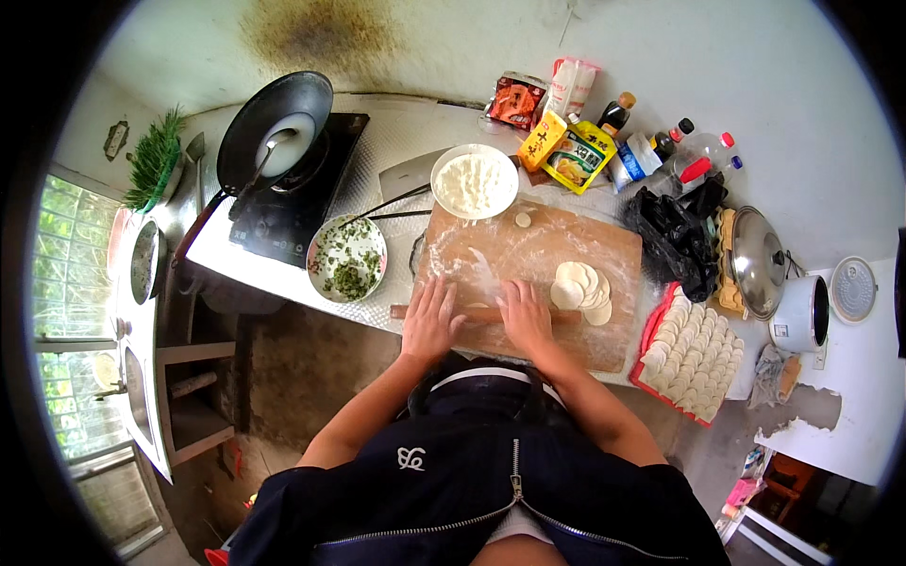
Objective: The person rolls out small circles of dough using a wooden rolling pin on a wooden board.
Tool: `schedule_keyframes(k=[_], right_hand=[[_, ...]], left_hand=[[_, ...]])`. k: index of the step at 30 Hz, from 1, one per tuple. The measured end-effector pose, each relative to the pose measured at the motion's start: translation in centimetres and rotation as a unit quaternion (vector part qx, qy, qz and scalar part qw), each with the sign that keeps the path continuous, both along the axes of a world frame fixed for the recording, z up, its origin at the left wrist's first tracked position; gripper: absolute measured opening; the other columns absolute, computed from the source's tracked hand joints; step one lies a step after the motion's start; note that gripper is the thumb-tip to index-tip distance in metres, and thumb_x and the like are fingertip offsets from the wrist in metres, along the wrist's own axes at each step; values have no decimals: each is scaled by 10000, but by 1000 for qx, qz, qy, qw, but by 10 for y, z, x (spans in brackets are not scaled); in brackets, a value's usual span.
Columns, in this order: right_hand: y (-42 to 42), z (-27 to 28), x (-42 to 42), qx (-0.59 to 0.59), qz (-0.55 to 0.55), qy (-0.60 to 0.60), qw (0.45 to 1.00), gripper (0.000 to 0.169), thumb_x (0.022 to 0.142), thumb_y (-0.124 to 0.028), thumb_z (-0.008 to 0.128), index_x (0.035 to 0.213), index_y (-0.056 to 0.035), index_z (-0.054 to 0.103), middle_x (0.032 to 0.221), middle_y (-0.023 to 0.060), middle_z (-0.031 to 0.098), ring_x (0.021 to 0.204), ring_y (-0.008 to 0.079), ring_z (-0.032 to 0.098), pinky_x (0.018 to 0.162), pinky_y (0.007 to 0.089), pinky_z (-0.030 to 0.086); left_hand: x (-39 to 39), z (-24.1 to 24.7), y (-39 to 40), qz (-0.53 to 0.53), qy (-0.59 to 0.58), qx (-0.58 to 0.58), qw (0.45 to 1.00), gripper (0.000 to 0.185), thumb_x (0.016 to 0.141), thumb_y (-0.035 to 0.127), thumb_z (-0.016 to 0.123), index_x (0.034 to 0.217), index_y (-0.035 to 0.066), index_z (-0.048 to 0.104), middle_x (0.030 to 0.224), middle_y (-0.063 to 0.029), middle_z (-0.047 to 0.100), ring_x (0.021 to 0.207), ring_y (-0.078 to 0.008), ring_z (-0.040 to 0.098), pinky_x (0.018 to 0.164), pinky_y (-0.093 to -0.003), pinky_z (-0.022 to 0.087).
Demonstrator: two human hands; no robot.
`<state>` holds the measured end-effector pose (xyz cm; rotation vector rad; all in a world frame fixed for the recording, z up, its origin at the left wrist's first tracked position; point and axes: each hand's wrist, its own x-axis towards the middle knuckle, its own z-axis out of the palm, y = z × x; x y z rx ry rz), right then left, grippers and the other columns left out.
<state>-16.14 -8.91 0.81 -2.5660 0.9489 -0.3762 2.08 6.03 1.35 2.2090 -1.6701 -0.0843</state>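
A wooden rolling pin lies crosswise near the front of a floured wooden board. My left hand holds its left part under the palm, fingers stretched forward. Farther right, my right hand bears down on the pin in the same way. A pale edge of dough shows at the pin between my hands; the rest is hidden. Overlapping round dough wrappers lie to the right of my right hand. One small dough piece sits near the board's back edge.
Behind the board stands a bowl of flour. To its left are a bowl of chopped green filling with chopsticks, a cleaver, and a wok on an induction cooker. Rows of dumplings, a black bag and seasonings are rightward.
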Motion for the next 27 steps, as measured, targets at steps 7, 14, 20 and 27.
schedule_keyframes(k=[7, 14, 20, 27], right_hand=[[-13, 9, 12, -96, -1, 52, 994, 608, 1028, -342, 587, 1540, -34, 476, 1624, 206, 407, 1487, 394, 392, 1252, 505, 306], [20, 2, -21, -25, 103, 47, 993, 745, 1017, -380, 606, 1592, 33, 372, 1676, 259, 316, 1575, 411, 273, 1299, 501, 224], [11, -1, -18, -18, 120, 49, 991, 746, 1034, -405, 570, 1601, 29, 352, 1697, 230, 302, 1594, 376, 251, 1307, 508, 203], [-9, 0, 2, -22, 40, 32, 998, 773, 1042, -432, 559, 1616, 29, 325, 1691, 239, 307, 1590, 402, 245, 1300, 522, 212]], left_hand=[[24, 4, -48, -17, -47, 37, 998, 617, 1050, 340, 530, 1585, 47, 436, 1647, -173, 432, 1553, -368, 347, 1292, -505, 218], [2, 5, -3, -10, -9, 53, 998, 669, 1026, 372, 571, 1606, 70, 428, 1713, -109, 341, 1608, -342, 238, 1304, -508, 165], [2, 5, -8, 3, -24, 60, 998, 607, 1042, 360, 545, 1595, 123, 461, 1685, -45, 405, 1586, -342, 285, 1289, -489, 209], [21, -2, -48, 0, -72, 46, 996, 592, 1057, 342, 495, 1609, 132, 446, 1681, -48, 410, 1587, -339, 277, 1296, -495, 193]])
